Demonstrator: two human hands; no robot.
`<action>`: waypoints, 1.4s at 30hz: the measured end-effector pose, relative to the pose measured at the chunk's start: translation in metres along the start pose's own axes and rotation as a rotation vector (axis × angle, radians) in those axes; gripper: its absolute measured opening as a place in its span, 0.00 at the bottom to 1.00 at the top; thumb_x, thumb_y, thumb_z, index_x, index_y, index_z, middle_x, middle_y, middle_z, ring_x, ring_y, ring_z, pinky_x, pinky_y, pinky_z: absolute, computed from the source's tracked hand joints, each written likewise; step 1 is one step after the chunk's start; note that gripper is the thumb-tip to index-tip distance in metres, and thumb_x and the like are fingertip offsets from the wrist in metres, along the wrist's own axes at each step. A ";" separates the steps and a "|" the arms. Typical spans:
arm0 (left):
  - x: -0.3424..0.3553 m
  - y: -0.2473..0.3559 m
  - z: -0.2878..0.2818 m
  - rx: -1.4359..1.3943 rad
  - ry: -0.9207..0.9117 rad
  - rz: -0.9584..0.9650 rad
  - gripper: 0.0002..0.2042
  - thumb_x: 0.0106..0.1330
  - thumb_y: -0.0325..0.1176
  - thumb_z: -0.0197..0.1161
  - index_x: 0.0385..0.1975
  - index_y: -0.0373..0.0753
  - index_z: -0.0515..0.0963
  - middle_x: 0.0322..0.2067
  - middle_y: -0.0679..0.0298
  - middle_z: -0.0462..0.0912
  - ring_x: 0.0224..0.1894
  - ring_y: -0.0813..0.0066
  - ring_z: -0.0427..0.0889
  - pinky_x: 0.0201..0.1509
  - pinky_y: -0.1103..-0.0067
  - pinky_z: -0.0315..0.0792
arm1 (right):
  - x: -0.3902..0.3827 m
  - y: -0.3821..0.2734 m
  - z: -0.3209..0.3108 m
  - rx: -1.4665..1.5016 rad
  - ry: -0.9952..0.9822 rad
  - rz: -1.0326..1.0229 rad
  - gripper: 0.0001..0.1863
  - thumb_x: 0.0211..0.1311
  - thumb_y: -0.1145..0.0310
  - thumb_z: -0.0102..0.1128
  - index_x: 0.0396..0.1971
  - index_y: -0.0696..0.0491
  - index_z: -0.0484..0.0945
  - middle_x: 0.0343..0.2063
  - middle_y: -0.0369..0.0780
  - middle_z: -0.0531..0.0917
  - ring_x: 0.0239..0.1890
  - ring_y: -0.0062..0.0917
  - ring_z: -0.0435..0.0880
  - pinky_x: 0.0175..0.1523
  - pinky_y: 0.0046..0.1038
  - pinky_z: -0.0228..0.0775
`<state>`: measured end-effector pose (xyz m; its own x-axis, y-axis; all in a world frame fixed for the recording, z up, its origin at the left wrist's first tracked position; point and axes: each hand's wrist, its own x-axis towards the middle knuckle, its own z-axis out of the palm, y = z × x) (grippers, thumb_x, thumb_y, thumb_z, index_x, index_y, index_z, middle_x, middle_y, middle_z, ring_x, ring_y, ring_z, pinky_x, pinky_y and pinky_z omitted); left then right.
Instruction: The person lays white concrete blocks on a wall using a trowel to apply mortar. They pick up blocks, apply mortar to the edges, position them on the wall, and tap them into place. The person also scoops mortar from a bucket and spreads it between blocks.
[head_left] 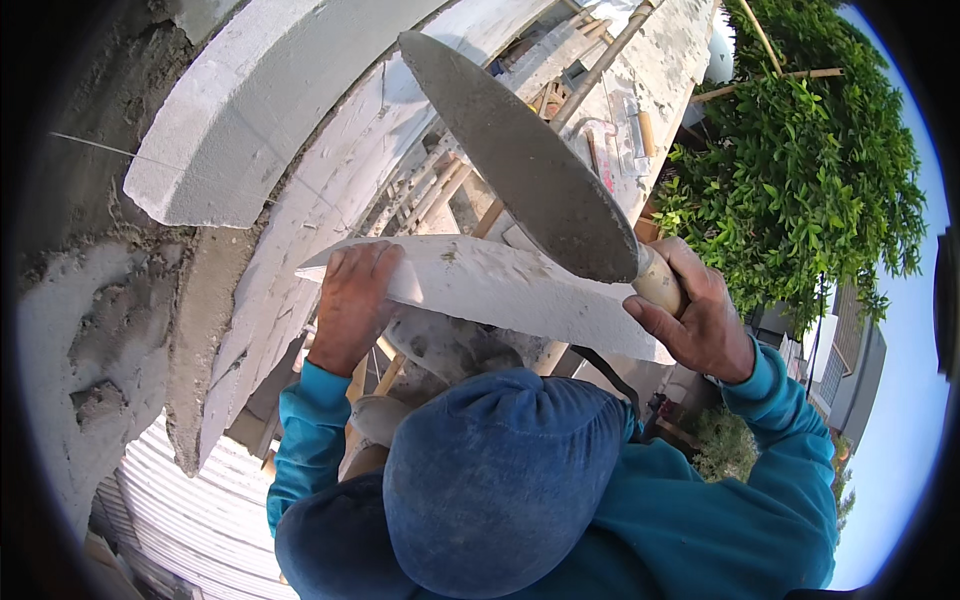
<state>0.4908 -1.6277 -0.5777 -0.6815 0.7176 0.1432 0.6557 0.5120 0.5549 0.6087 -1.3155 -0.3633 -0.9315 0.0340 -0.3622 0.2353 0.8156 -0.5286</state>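
My left hand is closed over the left end of a long white lightweight block, its fingers lying on the upper face. The block spans the space in front of me and narrows to a point at that end. In my right hand is a trowel, gripped by its wooden handle. Its broad, grey-smeared blade points up and left above the block. Whether my right hand also touches the block's right end, I cannot tell.
Another white block sits on the wall at upper left, crossed by a thin string. Wet grey mortar runs below it. Hand tools lie on a plank at upper right. A leafy tree stands beyond, and a corrugated roof lies below left.
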 end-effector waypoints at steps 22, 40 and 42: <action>-0.003 -0.002 0.004 -0.062 0.010 -0.026 0.28 0.47 0.28 0.73 0.52 0.37 0.74 0.50 0.54 0.79 0.56 0.54 0.75 0.63 0.63 0.64 | 0.021 0.012 0.016 -0.555 -0.244 -0.124 0.22 0.56 0.74 0.63 0.48 0.58 0.64 0.26 0.51 0.79 0.28 0.48 0.82 0.32 0.45 0.73; -0.008 0.001 0.002 -0.067 0.008 -0.017 0.29 0.46 0.24 0.72 0.52 0.36 0.74 0.53 0.54 0.78 0.58 0.56 0.74 0.65 0.64 0.63 | 0.023 0.000 0.002 0.006 0.182 -0.108 0.24 0.60 0.68 0.66 0.51 0.61 0.66 0.27 0.51 0.79 0.27 0.47 0.81 0.30 0.41 0.73; -0.010 0.003 0.003 -0.042 0.036 -0.022 0.29 0.45 0.24 0.72 0.52 0.36 0.74 0.53 0.55 0.78 0.58 0.57 0.74 0.64 0.64 0.63 | 0.021 0.002 0.008 0.286 0.136 -0.029 0.25 0.58 0.69 0.66 0.52 0.61 0.66 0.29 0.52 0.80 0.28 0.47 0.81 0.31 0.41 0.73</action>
<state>0.5003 -1.6325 -0.5799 -0.7075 0.6884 0.1599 0.6267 0.5065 0.5922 0.5915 -1.3179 -0.3778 -0.9629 0.1058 -0.2483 0.2589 0.6223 -0.7387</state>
